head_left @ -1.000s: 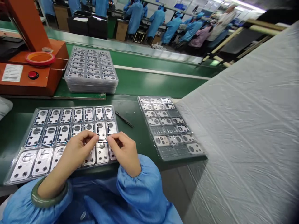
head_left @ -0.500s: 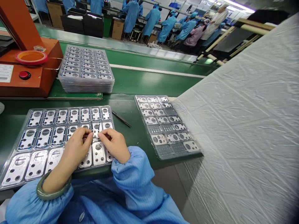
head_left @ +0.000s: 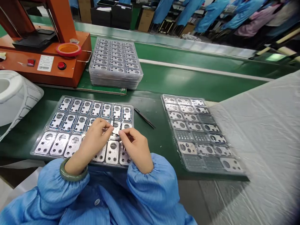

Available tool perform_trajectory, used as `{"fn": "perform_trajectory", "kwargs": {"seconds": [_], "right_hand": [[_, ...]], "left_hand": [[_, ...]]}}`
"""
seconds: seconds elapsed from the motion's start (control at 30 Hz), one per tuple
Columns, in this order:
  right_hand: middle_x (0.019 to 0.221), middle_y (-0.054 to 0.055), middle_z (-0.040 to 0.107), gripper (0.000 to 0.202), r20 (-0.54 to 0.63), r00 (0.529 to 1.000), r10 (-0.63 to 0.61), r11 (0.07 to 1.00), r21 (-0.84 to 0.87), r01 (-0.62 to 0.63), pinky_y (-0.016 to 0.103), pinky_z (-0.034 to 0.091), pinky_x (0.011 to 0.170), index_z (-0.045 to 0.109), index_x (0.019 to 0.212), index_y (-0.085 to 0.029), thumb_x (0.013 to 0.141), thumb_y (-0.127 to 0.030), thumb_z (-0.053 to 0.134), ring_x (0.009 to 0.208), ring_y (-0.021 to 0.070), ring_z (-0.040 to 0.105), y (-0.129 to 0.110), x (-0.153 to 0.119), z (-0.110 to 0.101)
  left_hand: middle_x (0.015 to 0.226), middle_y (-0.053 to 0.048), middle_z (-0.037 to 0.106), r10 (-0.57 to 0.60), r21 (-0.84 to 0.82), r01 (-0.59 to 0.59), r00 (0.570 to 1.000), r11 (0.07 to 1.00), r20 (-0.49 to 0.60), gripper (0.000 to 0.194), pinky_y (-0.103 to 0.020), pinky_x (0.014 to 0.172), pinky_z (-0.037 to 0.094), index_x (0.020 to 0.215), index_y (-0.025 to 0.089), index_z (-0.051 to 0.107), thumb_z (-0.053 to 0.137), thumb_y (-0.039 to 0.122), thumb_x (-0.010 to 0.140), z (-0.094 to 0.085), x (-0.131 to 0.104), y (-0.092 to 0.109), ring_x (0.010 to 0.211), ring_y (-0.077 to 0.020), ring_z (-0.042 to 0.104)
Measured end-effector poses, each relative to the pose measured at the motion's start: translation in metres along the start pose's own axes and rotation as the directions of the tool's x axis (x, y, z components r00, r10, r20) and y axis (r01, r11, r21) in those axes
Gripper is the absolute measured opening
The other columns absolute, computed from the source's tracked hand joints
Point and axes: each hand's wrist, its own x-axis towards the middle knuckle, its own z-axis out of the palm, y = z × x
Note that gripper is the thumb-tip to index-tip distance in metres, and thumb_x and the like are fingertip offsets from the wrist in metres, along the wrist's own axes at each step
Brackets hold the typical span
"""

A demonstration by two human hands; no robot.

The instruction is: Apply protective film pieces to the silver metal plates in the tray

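Observation:
A clear plastic tray [head_left: 133, 116] lies before me, holding rows of silvery metal plates with round holes. Many plates in the two far rows have dark blue edging. Over a plate [head_left: 116, 125] in the middle row, my left hand [head_left: 96, 139] and my right hand [head_left: 137, 149] face each other, fingertips pinched. A thin dark strip [head_left: 115, 134] runs between them; its full shape is too small to make out. Black tweezers [head_left: 144, 118] lie on the bench right of the tray. My hands hide several plates.
Another tray [head_left: 189, 136] to the right holds plates and some bare pockets. Stacked trays [head_left: 114, 78] stand behind, beside an orange machine [head_left: 78, 70] bearing a tape roll [head_left: 68, 50]. A white object [head_left: 28, 89] sits left; plastic sheeting [head_left: 269, 134] hangs right. People in blue work beyond.
The view has turned left and down, so everything sits farther right and more of the machine and the white object shows. Both hands remain pinched over the same part of the tray.

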Motion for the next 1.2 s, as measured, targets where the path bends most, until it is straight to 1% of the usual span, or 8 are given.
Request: {"fn": "perform_trajectory", "kwargs": {"seconds": [0.13,0.23,0.37,0.67,0.9,1.2], "right_hand": [[0.069,0.001,0.064,0.023,-0.045,0.999,0.025,0.998,-0.049,-0.027,0.025,0.043,0.061,0.063,0.072,-0.019,0.084,-0.035,0.053,0.061,0.0140,0.056,0.005,0.003,0.006],[0.069,0.001,0.063,0.023,-0.065,0.997,0.042,0.996,-0.081,-0.047,0.025,0.042,0.061,0.063,0.071,-0.019,0.083,-0.035,0.052,0.061,0.0140,0.056,0.009,0.003,0.010],[0.064,0.000,0.061,0.023,-0.041,0.998,0.053,0.992,-0.113,-0.057,0.025,0.040,0.059,0.061,0.067,-0.019,0.082,-0.036,0.053,0.058,0.0132,0.054,0.011,0.003,0.011],[0.062,-0.001,0.060,0.026,-0.038,0.998,0.059,0.978,-0.198,-0.066,0.025,0.038,0.058,0.061,0.065,-0.020,0.082,-0.038,0.052,0.058,0.0132,0.053,0.011,0.004,0.012],[0.063,-0.002,0.062,0.025,-0.042,0.996,0.081,0.974,-0.208,-0.088,0.024,0.038,0.059,0.061,0.064,-0.021,0.081,-0.038,0.054,0.059,0.0130,0.055,0.009,0.004,0.012],[0.063,-0.002,0.062,0.024,-0.047,0.996,0.076,0.970,-0.227,-0.085,0.024,0.037,0.058,0.061,0.065,-0.021,0.080,-0.038,0.055,0.059,0.0133,0.055,0.010,0.004,0.013]], "left_hand": [[0.091,-0.005,0.058,-0.029,0.017,0.029,1.000,0.999,0.010,0.016,-0.035,0.084,0.046,0.079,0.018,0.062,0.050,0.026,0.085,0.005,0.001,-0.004,0.092,-0.0208,0.058],[0.094,-0.006,0.057,-0.040,-0.010,0.040,0.999,0.999,0.009,0.016,-0.036,0.087,0.045,0.079,0.018,0.063,0.051,0.026,0.085,0.006,-0.002,-0.006,0.096,-0.0208,0.058],[0.098,-0.006,0.057,-0.040,-0.024,0.040,0.999,0.999,0.018,0.015,-0.037,0.090,0.044,0.078,0.017,0.063,0.052,0.026,0.084,0.006,-0.004,-0.006,0.098,-0.0207,0.057],[0.097,-0.006,0.057,-0.031,0.017,0.031,1.000,0.999,-0.002,0.015,-0.036,0.088,0.045,0.074,0.017,0.062,0.052,0.023,0.083,0.008,-0.004,-0.005,0.096,-0.0203,0.058],[0.094,-0.005,0.058,-0.016,0.014,0.016,0.999,1.000,-0.027,0.013,-0.036,0.086,0.046,0.071,0.018,0.061,0.053,0.021,0.081,0.010,-0.003,-0.006,0.095,-0.0202,0.059],[0.093,-0.006,0.058,-0.002,0.038,0.004,0.999,0.999,-0.045,0.013,-0.037,0.084,0.047,0.071,0.017,0.062,0.054,0.020,0.081,0.010,-0.003,-0.006,0.093,-0.0207,0.059]]}}
